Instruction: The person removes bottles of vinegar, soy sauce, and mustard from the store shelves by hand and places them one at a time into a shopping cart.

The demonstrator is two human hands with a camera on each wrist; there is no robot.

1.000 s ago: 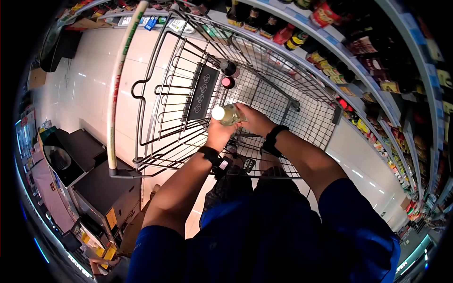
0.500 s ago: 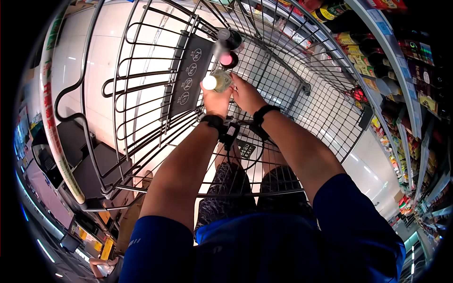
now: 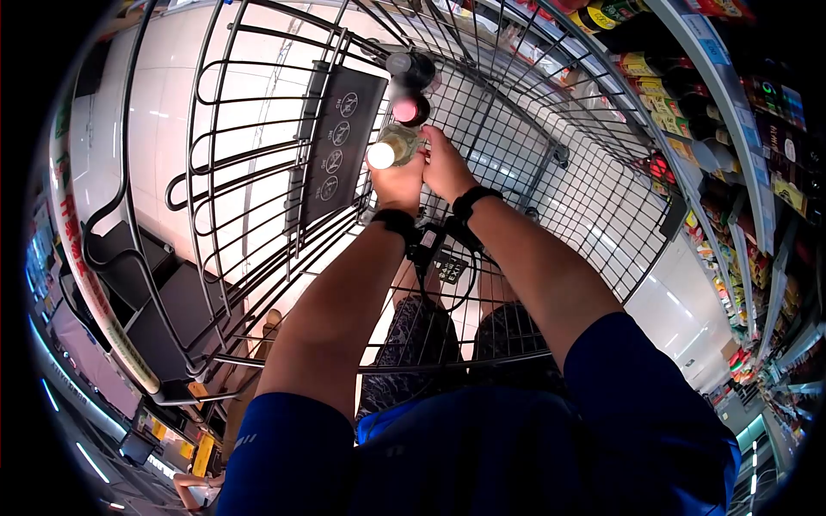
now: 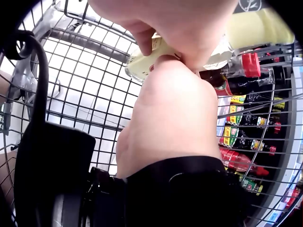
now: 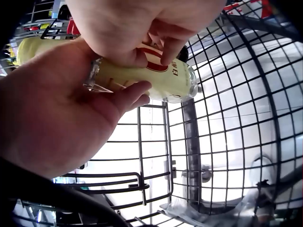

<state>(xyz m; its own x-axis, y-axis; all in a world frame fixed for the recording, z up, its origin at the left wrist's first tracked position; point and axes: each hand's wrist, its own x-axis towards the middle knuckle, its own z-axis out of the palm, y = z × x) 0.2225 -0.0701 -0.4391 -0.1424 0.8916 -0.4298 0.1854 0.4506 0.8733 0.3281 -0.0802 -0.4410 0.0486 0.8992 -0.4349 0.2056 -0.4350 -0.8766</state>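
Observation:
Both my hands hold a clear bottle (image 3: pixel 403 142) with a pale cap (image 3: pixel 379 156) over the shopping cart (image 3: pixel 516 185). My left hand (image 3: pixel 396 185) grips it toward the cap end. My right hand (image 3: pixel 447 168) has its fingers on the side toward the base. In the right wrist view, a cream label (image 5: pixel 135 78) with a red oval and dark characters shows between the fingers. Just beyond the held bottle stand a pink-topped bottle (image 3: pixel 410 108) and a dark-capped bottle (image 3: pixel 411 69), inside the cart.
A dark panel (image 3: pixel 340 146) with round symbols is fixed to the cart's left side. Shelves (image 3: pixel 731 112) packed with bottles and packets run along the right. My legs are against the near side of the cart. Dark boxes (image 3: pixel 176 310) stand at the left.
The cart has come closer and shifted left in view. My hands have moved up in the picture with the bottle, nearer the pink-topped one. Both keep their hold.

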